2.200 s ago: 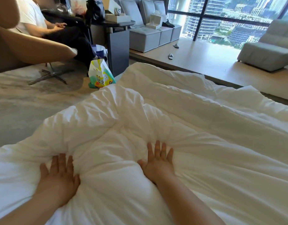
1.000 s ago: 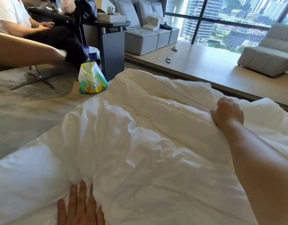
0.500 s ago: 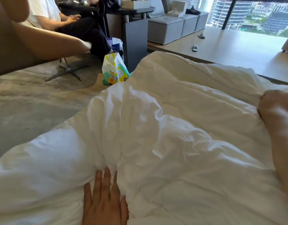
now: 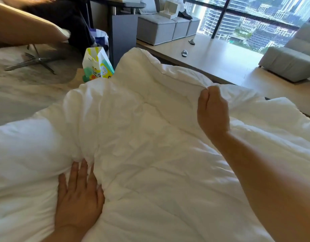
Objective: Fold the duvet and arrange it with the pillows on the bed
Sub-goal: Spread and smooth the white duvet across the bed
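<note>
White duvet [image 4: 150, 145] lying lengthwise away, left hand [image 4: 77, 198] flat on it, right hand [image 4: 212, 110] pinching far fold

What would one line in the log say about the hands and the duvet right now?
left hand: flat, pressing duvet | right hand: pinching far fold | pillows: none seen | fold: not finished

The left hand [image 4: 77, 196] is lying on the duvet's [image 4: 150, 163] near edge; the right hand [image 4: 212, 110] is sitting farther right; a bag [image 4: 96, 65] is standing behind the far-left corner.

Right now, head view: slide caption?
Left hand flat on white duvet; right hand pinches a far fold.
</note>
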